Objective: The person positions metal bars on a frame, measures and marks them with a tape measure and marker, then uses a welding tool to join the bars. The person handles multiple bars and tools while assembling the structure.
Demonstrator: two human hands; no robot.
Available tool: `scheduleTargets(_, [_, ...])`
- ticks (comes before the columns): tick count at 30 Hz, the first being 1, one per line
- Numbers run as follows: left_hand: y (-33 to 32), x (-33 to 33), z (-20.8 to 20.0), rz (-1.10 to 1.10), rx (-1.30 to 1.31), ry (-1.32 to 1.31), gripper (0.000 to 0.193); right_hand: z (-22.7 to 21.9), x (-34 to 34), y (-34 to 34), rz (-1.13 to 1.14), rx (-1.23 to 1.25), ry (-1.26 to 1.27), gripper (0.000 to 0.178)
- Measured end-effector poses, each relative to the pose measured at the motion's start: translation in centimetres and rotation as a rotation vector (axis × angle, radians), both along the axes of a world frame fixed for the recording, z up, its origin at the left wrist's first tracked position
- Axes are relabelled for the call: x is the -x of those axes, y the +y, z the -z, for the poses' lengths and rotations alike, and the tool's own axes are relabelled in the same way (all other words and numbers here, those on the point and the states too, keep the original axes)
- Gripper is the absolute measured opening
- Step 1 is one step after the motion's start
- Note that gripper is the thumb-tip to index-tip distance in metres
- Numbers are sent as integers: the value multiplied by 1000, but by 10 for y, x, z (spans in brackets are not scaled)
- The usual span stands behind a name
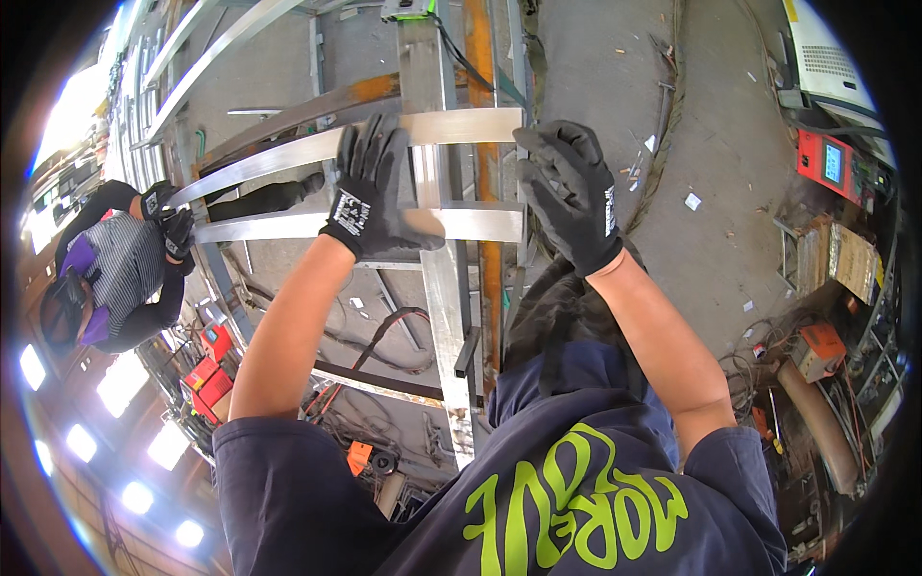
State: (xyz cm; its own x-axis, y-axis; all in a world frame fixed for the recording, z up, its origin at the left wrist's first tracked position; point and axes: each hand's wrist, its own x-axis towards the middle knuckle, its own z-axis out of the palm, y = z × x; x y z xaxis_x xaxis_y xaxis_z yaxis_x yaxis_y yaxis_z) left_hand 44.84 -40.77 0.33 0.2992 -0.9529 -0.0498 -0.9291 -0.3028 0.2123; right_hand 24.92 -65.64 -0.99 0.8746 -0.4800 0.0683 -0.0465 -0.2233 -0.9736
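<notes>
Two flat silver metal bars lie crosswise over a metal frame, the far bar and the near bar. My left hand, in a black and grey glove, lies across both. Its outstretched fingers reach onto the far bar, and the thumb rests over the near one. Beside the far bar's right end is my right hand, gloved too, its fingers loosely bent and apart, a fingertip at the bar's end. Whether it presses there I cannot tell. At the bars' left ends, a co-worker's gloved hands touch or hold them.
Beneath the bars run a silver square tube and a rusty orange beam. A green-topped device sits at the tube's far end. To the right stand a red machine with a screen and an orange box. Cables trail over the floor.
</notes>
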Motion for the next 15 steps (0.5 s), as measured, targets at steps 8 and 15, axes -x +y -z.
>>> scheduleTargets(8, [10, -5, 10, 17, 82, 16, 153, 9, -19, 5, 5, 200, -9, 49])
scheduleTargets(15, [7, -4, -11, -33, -12, 107, 152, 6, -4, -8, 71, -116, -28, 49])
